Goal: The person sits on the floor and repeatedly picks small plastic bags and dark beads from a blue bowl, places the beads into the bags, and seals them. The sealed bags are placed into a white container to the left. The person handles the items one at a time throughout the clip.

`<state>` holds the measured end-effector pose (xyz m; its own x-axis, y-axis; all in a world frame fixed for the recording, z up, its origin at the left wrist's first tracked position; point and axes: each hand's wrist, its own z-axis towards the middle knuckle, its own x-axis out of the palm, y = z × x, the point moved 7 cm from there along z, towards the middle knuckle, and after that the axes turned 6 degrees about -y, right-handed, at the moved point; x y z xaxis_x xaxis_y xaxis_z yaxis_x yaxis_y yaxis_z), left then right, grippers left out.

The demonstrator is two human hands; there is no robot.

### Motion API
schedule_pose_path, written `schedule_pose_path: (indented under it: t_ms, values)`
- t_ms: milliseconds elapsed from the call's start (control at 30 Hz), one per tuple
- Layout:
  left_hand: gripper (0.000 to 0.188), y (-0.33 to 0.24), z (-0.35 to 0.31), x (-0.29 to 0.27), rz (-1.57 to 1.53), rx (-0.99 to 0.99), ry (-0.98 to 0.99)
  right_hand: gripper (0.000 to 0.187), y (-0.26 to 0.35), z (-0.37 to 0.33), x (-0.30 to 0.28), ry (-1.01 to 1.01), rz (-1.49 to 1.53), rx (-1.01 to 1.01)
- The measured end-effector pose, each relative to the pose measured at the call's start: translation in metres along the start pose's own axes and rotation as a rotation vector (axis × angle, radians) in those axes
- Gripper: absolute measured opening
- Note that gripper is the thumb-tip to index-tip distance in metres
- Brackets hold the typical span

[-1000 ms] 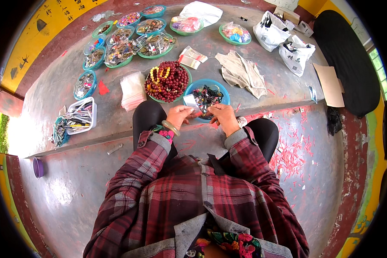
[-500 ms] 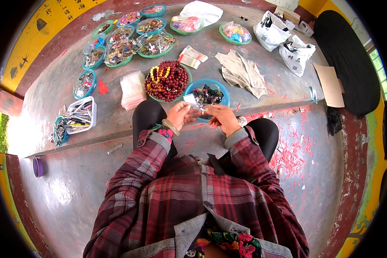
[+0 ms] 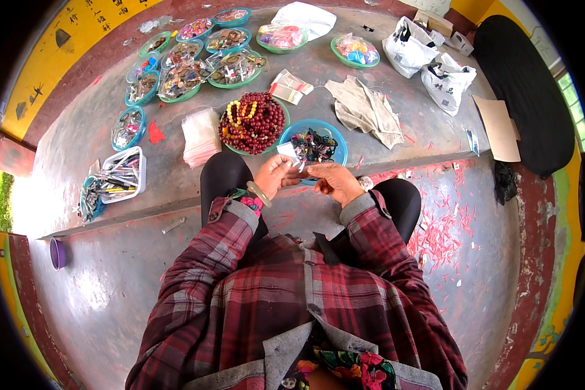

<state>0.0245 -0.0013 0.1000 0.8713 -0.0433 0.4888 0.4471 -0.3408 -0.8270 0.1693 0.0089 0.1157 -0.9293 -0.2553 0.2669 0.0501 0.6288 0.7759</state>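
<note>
My left hand [image 3: 273,174] is closed in a pinch on a small white-and-clear packet [image 3: 287,151], held up between its thumb and fingers. Facing it, my right hand [image 3: 335,182] has its thumb and forefinger pressed together close to the left fingertips. Whatever small thing sits between the right fingers is too small to make out. Just beyond both hands stands a blue basin [image 3: 341,151] of dark corded trinkets [image 3: 315,146]. To its left, a green basin [image 3: 285,133] holds dark red bead strings [image 3: 257,123] with a yellow strand on top.
A stack of clear bags [image 3: 200,136] lies left of the beads, and a beige cloth [image 3: 365,112] to the right. Several basins of packaged trinkets [image 3: 182,78] crowd the far left. A white tray [image 3: 140,175] holds pens. Red scraps [image 3: 442,234] litter the lower floor at right.
Both hands stay in nearly the same place above my knees. The right fingers have shifted slightly, and the packet in the left hand has tilted a little.
</note>
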Motion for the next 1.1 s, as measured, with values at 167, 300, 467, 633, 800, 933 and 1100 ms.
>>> schedule_pose_path:
  t_ms: [167,300,467,633,800,933,1100]
  values:
    - [0.014,0.0,0.001,-0.002,-0.041,0.025,-0.014,0.028,0.003,0.0,0.004,0.06,0.026,-0.033]
    - [0.015,0.0,0.004,-0.005,-0.086,0.045,0.018,0.033,0.011,-0.009,0.011,0.058,0.058,-0.054]
    - [0.019,-0.003,0.001,-0.003,-0.023,0.046,-0.01,0.035,0.009,-0.01,0.011,0.068,0.04,-0.03]
    - [0.022,0.002,0.004,-0.01,0.001,0.021,-0.054,0.037,0.004,-0.008,0.009,0.047,0.036,0.015]
    - [0.023,-0.005,-0.001,-0.009,-0.003,0.012,-0.114,0.04,0.01,-0.01,0.013,0.138,0.09,-0.068]
    - [0.022,-0.004,0.0,-0.012,-0.032,0.02,-0.118,0.042,0.016,-0.02,0.021,0.17,0.07,-0.079]
    - [0.02,-0.003,0.0,-0.014,0.069,0.071,-0.152,0.045,0.022,-0.028,0.026,0.189,0.051,-0.078]
